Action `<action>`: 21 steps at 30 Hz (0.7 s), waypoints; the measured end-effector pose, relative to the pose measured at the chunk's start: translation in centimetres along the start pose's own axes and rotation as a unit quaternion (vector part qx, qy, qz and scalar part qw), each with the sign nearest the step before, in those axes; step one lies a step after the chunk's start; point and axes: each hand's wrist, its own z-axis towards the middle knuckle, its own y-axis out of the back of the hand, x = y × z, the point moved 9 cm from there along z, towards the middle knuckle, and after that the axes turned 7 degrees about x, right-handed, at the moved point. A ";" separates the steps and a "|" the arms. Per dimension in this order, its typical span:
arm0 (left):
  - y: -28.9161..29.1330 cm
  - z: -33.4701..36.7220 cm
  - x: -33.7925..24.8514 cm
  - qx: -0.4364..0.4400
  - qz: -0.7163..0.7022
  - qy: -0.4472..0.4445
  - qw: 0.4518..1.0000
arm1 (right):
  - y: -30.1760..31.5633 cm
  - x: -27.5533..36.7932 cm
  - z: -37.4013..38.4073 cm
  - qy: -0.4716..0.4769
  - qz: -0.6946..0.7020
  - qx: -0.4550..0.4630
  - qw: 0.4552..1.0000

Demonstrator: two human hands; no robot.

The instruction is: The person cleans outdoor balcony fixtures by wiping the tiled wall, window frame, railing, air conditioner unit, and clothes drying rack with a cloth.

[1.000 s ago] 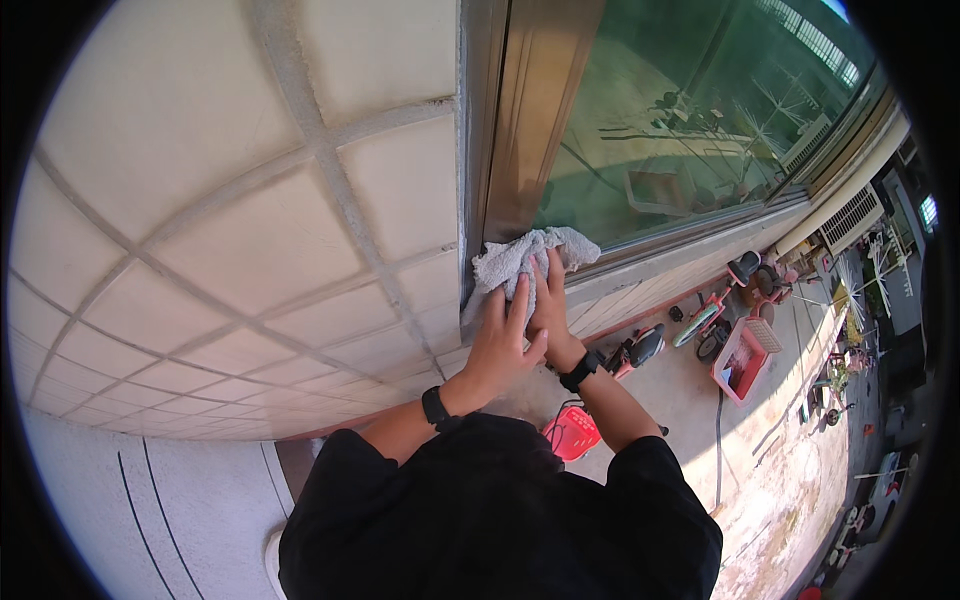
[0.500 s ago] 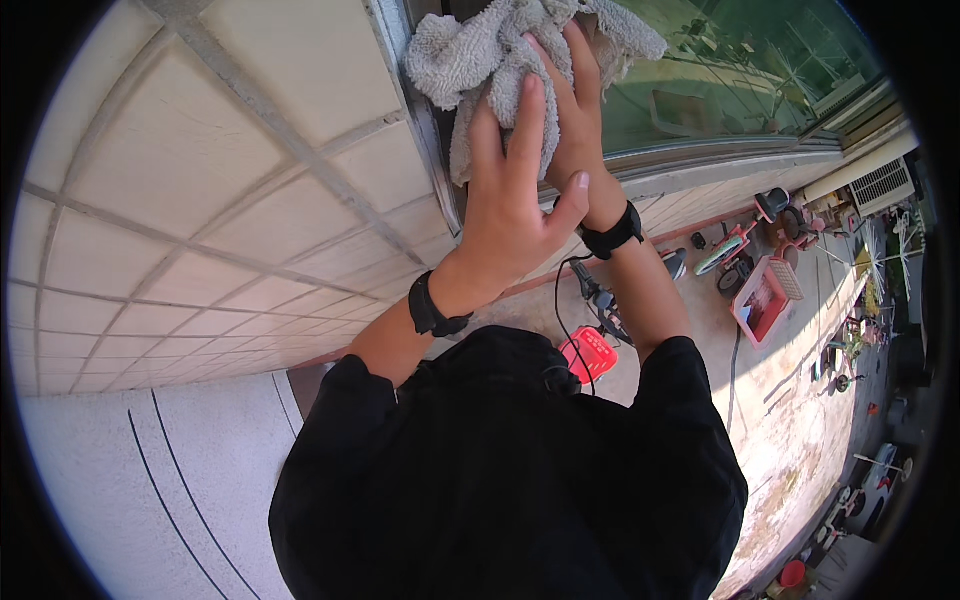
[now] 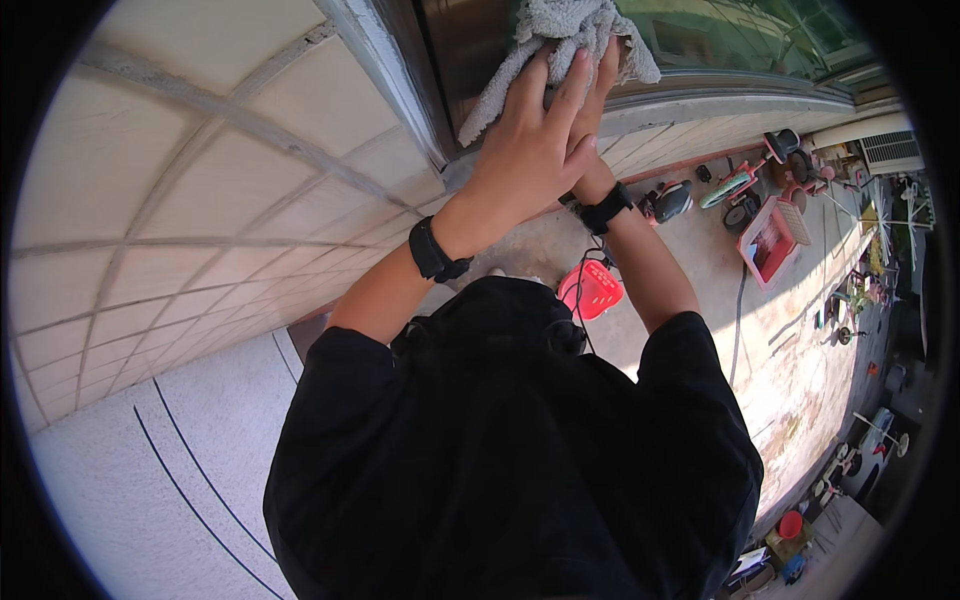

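Note:
A grey terry towel (image 3: 572,25) is bunched against the window (image 3: 700,30) at the top of the view, near the corner of its frame. My left hand (image 3: 530,150) lies across the back of my right hand (image 3: 591,118), its fingers stretched out with their tips on the towel. The right hand is partly covered by the left; its visible fingers press into the cloth and hold it to the pane. Each wrist wears a black band.
A tiled wall (image 3: 210,190) runs along the left, beside a metal window frame (image 3: 385,70). Below the sill, a red basket (image 3: 591,290), a pink crate (image 3: 770,245) and a small bicycle (image 3: 735,185) stand on the ground. A dark cable hangs near the basket.
The towel and both hands have shifted right along the window. My left hand's fingers have come closer together over the right hand. The view has shifted too.

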 end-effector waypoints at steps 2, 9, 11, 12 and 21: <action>0.7 -1.5 -0.3 -0.018 0.023 0.009 1.000 | -2.5 -0.2 -0.8 -0.063 -0.016 0.097 0.993; 2.9 1.8 -2.1 -0.087 0.005 -0.035 0.996 | 0.4 -2.2 4.8 0.023 0.107 0.090 0.990; 3.7 3.4 -3.5 -0.155 0.042 -0.095 0.982 | 2.1 -3.7 6.0 -0.013 0.133 0.031 0.991; 2.9 3.8 -3.6 -0.144 0.057 -0.096 0.983 | 2.2 -4.4 6.0 -0.019 0.097 0.016 0.995; -4.3 1.5 0.5 0.054 0.039 -0.031 0.997 | -1.1 -5.7 -2.3 -0.173 0.150 -0.031 0.973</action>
